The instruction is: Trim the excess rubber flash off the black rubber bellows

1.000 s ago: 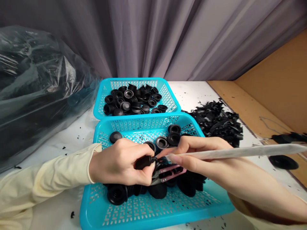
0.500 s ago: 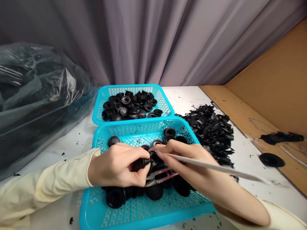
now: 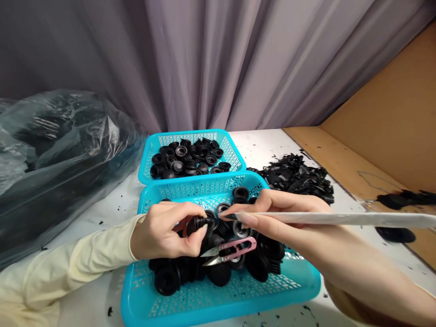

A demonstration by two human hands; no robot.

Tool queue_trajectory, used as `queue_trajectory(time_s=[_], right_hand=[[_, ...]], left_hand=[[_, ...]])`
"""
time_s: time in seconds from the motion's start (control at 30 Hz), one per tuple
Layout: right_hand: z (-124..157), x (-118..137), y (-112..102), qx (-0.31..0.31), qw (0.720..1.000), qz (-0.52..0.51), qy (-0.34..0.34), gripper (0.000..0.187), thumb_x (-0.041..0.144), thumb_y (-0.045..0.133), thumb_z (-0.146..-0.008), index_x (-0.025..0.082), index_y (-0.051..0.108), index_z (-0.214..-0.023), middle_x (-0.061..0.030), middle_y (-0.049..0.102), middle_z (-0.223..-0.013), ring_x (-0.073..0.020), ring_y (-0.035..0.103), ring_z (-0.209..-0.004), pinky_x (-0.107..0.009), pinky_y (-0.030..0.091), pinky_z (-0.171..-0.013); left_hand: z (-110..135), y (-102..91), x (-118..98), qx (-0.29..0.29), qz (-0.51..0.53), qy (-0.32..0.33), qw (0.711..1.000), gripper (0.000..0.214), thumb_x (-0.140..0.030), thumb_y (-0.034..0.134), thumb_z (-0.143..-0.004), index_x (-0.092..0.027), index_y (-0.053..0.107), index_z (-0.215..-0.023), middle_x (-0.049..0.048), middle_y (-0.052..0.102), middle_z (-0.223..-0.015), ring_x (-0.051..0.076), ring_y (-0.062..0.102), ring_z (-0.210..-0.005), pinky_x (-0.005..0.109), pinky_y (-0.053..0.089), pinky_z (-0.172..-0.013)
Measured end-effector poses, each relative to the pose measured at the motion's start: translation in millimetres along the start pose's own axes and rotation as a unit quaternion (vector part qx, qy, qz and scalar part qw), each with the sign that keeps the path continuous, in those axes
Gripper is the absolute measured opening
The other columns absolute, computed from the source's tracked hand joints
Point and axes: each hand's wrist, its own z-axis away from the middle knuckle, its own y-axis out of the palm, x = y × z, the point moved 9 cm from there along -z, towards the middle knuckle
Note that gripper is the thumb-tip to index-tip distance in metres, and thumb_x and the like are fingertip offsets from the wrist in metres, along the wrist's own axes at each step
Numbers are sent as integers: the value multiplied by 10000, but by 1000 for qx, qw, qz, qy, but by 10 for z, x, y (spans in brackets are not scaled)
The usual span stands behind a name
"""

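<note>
My left hand (image 3: pixel 166 234) is closed round a small black rubber part (image 3: pixel 199 223), pinching it over the near blue basket (image 3: pixel 225 297). My right hand (image 3: pixel 272 215) grips a long thin pale blade-like tool (image 3: pixel 340 219), its tip touching the part's end. The tool's other end runs off to the right. Pink thread snips (image 3: pixel 230 250) lie on the pile of black rubber parts (image 3: pixel 218 268) in the basket, just below both hands.
A second blue basket (image 3: pixel 235 156) of black rubber parts stands behind the near one. A heap of black offcuts (image 3: pixel 296 175) lies to the right. A big clear plastic bag (image 3: pixel 57 159) of dark parts fills the left. A brown board (image 3: pixel 378 136) lines the right side.
The head view has tilted down slightly. The tool has swung from pointing down-right to lying level. The pink snips now show fully below my hands. My left hand still pinches the part.
</note>
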Motion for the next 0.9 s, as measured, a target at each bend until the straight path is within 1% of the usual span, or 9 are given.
queue_trajectory(time_s=[0.17,0.23,0.33,0.57,0.63,0.77,0.83,0.9], right_hand=[[30,34,-20,-10,1000,18,-1,324,426,608,-851,242,512,-602,-10,712,-714,-229,691,-827,-276,459,-577],[27,35,-22,-9,1000,19,1,316,420,603,-857,243,527,-607,-12,726,-741,-233,694,-865,-278,471,-600],[15,37,10,17,1000,11,-5,307,430,606,-857,245,552,-618,-25,752,-797,-247,692,-938,-287,502,-650],[-9,8,-2,18,1000,17,-5,315,453,608,-844,235,554,-623,-25,772,-874,-263,703,-932,-302,533,-633],[-4,15,-10,6,1000,15,-4,327,453,614,-839,231,549,-607,-28,773,-900,-268,699,-964,-307,538,-654],[34,82,-43,-40,999,6,-28,323,438,640,-827,224,591,-590,-35,769,-928,-262,683,-1023,-318,543,-771],[59,123,-25,-41,998,-2,-51,284,408,642,-835,228,630,-616,-41,768,-918,-266,673,-1048,-305,553,-747],[76,132,5,-31,998,1,-60,269,391,636,-842,228,642,-628,-50,768,-924,-282,677,-1042,-286,561,-656]], left_hand=[[-3,-7,-10,0,-3,-3,1000,92,-114,551,-700,-169,603,-753,-56,600,-468,53,475,-338,117,419,-364],[-1,5,3,7,1,-10,1000,102,-132,561,-696,-171,610,-777,-52,619,-490,56,481,-341,123,433,-364],[5,4,19,9,18,-13,1000,134,-149,574,-693,-165,618,-819,-24,673,-569,58,494,-355,130,446,-361],[33,50,94,40,60,-43,996,154,-146,605,-727,-144,622,-881,-5,674,-616,54,506,-372,122,464,-388],[42,55,97,40,71,-42,996,161,-143,611,-733,-126,622,-893,5,671,-622,56,521,-381,120,471,-401],[47,66,103,46,82,-34,995,162,-175,620,-778,-110,619,-926,21,678,-641,64,553,-405,120,484,-419],[39,81,106,56,93,-30,994,171,-234,627,-825,-108,619,-940,23,676,-637,68,565,-418,119,489,-426],[29,93,113,64,104,-29,992,240,-328,623,-866,-106,620,-955,23,674,-630,71,577,-432,112,490,-430]])
